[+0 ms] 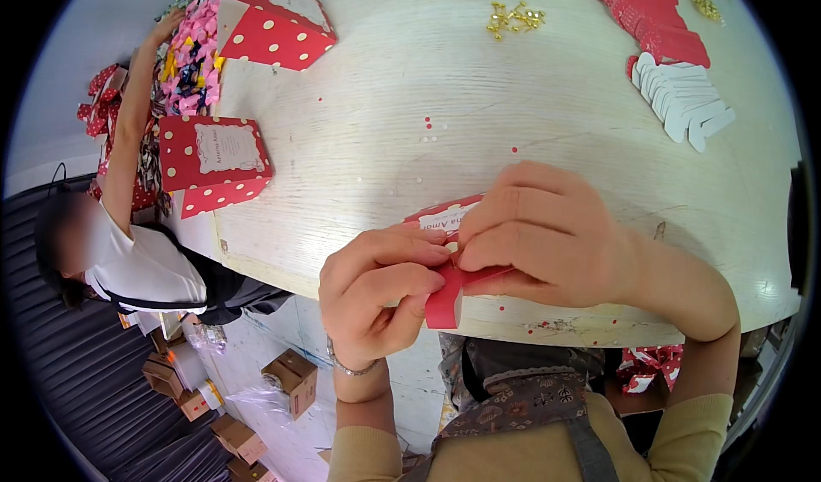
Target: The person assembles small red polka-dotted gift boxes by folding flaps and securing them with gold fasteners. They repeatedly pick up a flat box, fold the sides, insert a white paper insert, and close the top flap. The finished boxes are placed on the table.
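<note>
Near the front edge of the table, both my hands are closed on a small red paper gift box with a white label (443, 218). My left hand (373, 287) pinches a red paper strip (444, 307) that hangs from the box toward me. My right hand (547, 236) presses its bent fingers against the top of the box, close to the left fingertips. The right fingers cover much of the box, so whether they grip anything small there is hidden. A patterned bracelet circles my left wrist.
Gold paper fasteners (515, 20) lie at the back. Red cards (654, 20) and white rounded strips (680, 97) are fanned out at the right. Two dotted red boxes (278, 16) stand at the left beside wrapped candies (195, 54). A co-worker (154, 264) reaches there; cardboard boxes (292, 381) sit on the floor.
</note>
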